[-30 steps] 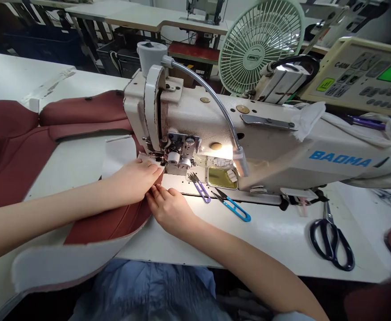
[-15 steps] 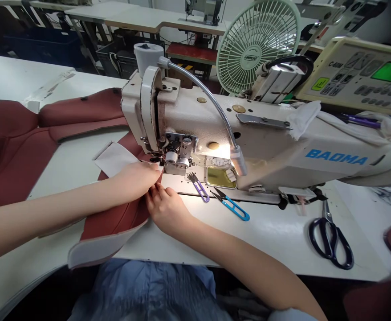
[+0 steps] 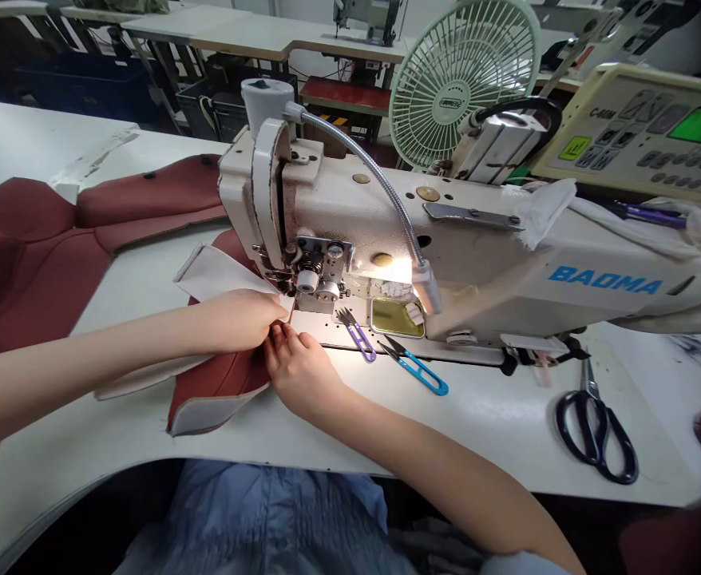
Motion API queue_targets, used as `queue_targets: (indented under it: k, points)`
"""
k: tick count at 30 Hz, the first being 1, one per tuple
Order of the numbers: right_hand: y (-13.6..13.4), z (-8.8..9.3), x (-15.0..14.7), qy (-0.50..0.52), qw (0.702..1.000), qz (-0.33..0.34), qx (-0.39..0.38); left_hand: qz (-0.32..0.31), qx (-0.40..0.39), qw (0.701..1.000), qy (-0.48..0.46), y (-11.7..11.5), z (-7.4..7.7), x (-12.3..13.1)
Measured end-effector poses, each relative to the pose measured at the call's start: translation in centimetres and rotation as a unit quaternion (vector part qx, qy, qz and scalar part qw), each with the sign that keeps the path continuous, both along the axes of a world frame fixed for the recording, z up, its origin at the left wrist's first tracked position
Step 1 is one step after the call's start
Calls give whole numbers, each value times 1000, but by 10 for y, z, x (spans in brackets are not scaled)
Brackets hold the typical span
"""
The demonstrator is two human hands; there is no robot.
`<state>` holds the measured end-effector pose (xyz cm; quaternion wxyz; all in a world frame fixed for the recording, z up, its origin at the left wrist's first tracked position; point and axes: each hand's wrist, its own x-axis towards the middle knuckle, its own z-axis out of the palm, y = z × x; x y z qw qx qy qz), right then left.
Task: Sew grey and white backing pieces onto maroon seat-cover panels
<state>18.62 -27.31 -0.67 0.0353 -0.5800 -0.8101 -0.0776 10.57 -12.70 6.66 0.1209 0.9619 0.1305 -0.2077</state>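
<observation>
Red padded fabric with a pale backing runs under the head of a white sewing machine. A white fabric strip lies over it beside the needle area. My left hand is closed on the edge of the material just in front of the presser foot, which it partly hides. Right below it, my right hand pinches the red fabric's edge with curled fingers. More of the red fabric spreads over the table to the left.
Purple thread snips, blue thread snips and black-handled scissors lie right of my hands. A small yellow-green tray sits on the machine bed under a lamp. Behind stand a green fan and a control panel.
The red fabric's near flap has shifted up and away from the table's front edge. The white strip has moved slightly right. Both hands stay near the presser foot.
</observation>
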Motion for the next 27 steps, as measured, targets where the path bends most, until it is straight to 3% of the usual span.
queue_targets:
  k: [6,11,15,20,27]
  points:
    - [3,1,1,-11,1000,-2,0,9,21,999,-28,-3,-8,1]
    - [5,15,6,25,998,-16,-50,-74,58,995,31,-5,15,-16]
    - [4,25,9,66,994,-11,-91,-21,58,994,85,-10,26,-18]
    - [1,28,9,74,990,-11,-118,2,78,995,66,-15,18,-7]
    - [1,18,7,59,994,-8,-89,0,91,995,39,-11,9,-3]
